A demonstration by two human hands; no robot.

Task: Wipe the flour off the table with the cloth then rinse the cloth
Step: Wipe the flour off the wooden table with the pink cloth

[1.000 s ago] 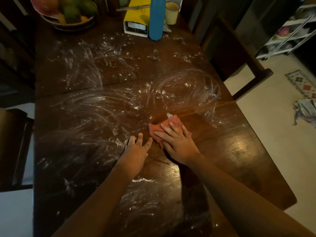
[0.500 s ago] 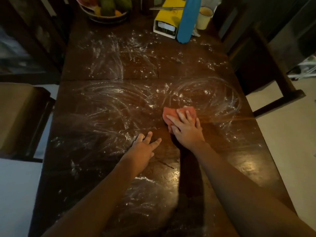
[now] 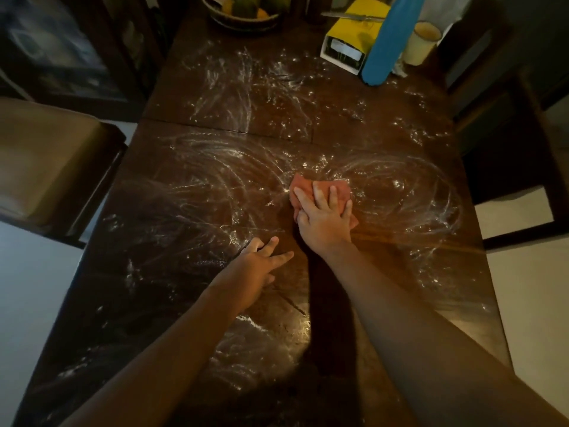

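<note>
A dark wooden table point(image 3: 385, 272) fills the view, smeared with white flour point(image 3: 246, 87) in swirls across its far half, left side and near edge. A pink-orange cloth point(image 3: 303, 186) lies flat near the table's middle. My right hand point(image 3: 323, 217) presses down on the cloth with fingers spread over it. My left hand point(image 3: 255, 269) rests flat on the wood just to the left and nearer me, fingers apart, holding nothing. A wiped streak of bare wood runs to the right of the cloth.
At the far end stand a fruit bowl point(image 3: 243, 13), a yellow box point(image 3: 351, 41) with a knife on it, a blue bottle point(image 3: 391, 41) and a cream cup point(image 3: 421, 41). Chairs stand at the left point(image 3: 52, 161) and right point(image 3: 523, 149).
My right hand has slid the cloth away from me and a little to the left, across the flour. My left hand has stayed flat on the table. My head has turned left.
</note>
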